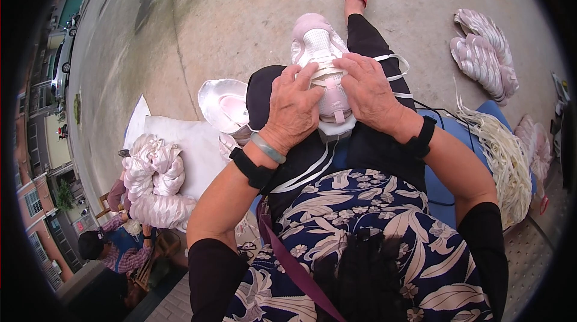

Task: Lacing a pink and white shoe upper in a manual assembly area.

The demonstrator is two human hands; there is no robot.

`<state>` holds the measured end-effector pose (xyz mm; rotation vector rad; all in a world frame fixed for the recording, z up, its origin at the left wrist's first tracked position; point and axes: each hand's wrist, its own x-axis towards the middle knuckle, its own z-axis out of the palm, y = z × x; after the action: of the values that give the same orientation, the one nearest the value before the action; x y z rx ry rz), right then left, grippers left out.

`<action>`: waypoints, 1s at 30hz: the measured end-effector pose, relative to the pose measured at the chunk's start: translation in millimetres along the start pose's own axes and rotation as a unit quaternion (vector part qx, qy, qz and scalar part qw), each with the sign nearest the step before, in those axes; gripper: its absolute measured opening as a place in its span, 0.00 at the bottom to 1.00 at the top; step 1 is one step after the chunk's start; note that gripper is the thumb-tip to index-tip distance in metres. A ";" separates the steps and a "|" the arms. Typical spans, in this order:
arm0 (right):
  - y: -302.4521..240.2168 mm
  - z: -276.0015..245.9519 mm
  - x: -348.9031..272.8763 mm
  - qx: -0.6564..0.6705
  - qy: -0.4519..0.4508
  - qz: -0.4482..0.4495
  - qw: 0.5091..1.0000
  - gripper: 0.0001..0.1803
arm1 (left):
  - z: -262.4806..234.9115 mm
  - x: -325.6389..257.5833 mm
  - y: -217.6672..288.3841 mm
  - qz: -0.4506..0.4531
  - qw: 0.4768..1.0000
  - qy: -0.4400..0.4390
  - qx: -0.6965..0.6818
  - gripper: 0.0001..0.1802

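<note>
A pink and white sneaker upper [312, 30] lies across my lap, its rounded toe pointing away from me. My left hand [294, 105] grips its left edge, fingertips bent over the lacing. On the opposite edge my right hand [372, 90] is closed, thumb and fingers pressed at the eyelets. A white shoelace [393, 60] crosses the upper between my fingertips and loops out over my right thigh. More white lace strands [306, 174] trail down beside my left wrist. My fingers cover parts of the eyelets and lace.
Left of my knee sits a white and pink piece [222, 105]. Bundled pink uppers [156, 171] lie on a white sheet [186, 135]. A heap of pale laces [502, 156] hangs at my right; stacked uppers [484, 54] rest on concrete. A person [123, 244] sits lower left.
</note>
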<state>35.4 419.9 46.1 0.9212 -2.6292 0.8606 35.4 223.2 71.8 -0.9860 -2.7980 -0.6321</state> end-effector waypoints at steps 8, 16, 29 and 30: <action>2.3 7.2 5.2 -0.007 0.031 0.001 1.000 0.09 | 1.7 -0.3 -0.2 -0.006 1.000 -0.003 0.005 0.13; 13.8 8.6 6.7 0.117 0.014 0.058 0.991 0.02 | 4.0 -1.4 0.9 -0.035 0.999 0.011 -0.018 0.17; 12.0 -2.8 10.4 -0.037 0.008 -0.016 0.999 0.05 | 6.7 1.4 -1.7 -0.081 0.994 0.006 -0.071 0.19; 11.8 -1.1 10.8 -0.037 0.009 -0.016 0.999 0.05 | 7.0 1.8 -0.8 -0.080 0.994 0.006 -0.071 0.19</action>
<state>19.6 422.6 45.9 0.9307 -2.6048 0.7546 33.8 226.5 65.5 -0.7795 -2.8752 -0.8641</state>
